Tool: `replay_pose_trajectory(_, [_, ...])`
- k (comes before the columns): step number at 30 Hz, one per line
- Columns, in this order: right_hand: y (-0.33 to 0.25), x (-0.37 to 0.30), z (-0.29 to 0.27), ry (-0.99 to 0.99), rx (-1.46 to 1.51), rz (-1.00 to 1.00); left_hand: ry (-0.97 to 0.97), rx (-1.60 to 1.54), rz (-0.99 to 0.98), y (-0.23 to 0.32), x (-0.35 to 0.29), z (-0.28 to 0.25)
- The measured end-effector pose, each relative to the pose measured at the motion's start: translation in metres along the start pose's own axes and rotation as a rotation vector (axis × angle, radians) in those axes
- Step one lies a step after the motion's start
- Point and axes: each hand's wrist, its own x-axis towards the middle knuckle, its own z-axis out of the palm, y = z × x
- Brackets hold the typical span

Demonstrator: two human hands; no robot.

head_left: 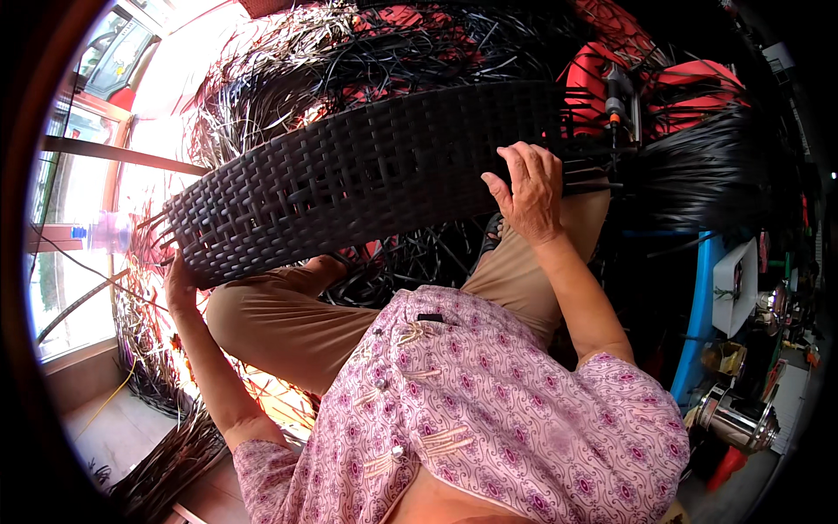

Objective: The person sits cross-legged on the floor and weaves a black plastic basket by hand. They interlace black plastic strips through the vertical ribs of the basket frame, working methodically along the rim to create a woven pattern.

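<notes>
A long, curved panel of dark woven strips (349, 170) lies across my lap, its left end lower than its right. My left hand (181, 281) is closed round the lower left corner of that panel; most of its fingers are hidden behind the edge. Near the panel's right part, my right hand (529, 188) lies on the weave with its fingers stretched and its thumb apart. Loose strip ends stick out at both ends of the panel.
Heaps of loose dark strips (288, 87) lie beyond the panel. A power drill (616, 100) rests on red material (698, 83) at the far right, above a bundle of black strips (707, 170). A white tray (736, 288) and a metal pot (738, 417) stand at the right.
</notes>
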Motion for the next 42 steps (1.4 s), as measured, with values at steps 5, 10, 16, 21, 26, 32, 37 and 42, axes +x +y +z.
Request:
replay_pose_trajectory(5, [0.002, 0.004, -0.007, -0.069, 0.059, -0.006, 0.469, 0.919, 0.462, 0.034, -0.003, -0.029])
replay_pose_trajectory(10, [0.014, -0.004, -0.01, 0.001, -0.036, 0.047, 0.528, 1.172, 1.122, 0.029, -0.111, 0.191])
replay_pose_trajectory(16, [0.019, -0.01, -0.01, -0.006, -0.044, 0.036, -0.304, 1.238, 1.177, -0.052, -0.19, 0.346])
replay_pose_trajectory(21, [0.033, -0.013, -0.01, -0.024, -0.093, 0.062, -0.249, 1.319, 1.151, -0.076, -0.184, 0.361])
replay_pose_trajectory(26, [0.025, -0.001, -0.013, -0.037, -0.176, 0.13, -0.23, 1.331, 1.175, -0.093, -0.19, 0.356])
replay_pose_trajectory(32, [0.018, -0.006, -0.011, -0.018, -0.17, 0.097, -0.035, 1.313, 1.142, -0.08, -0.181, 0.326])
replay_pose_trajectory(37, [0.037, -0.02, 0.005, 0.036, -0.18, 0.078, -0.097, 1.339, 1.093, -0.078, -0.183, 0.311])
replay_pose_trajectory(42, [0.033, -0.015, 0.007, 0.03, -0.186, 0.041, -0.019, 1.32, 1.096, -0.069, -0.173, 0.303])
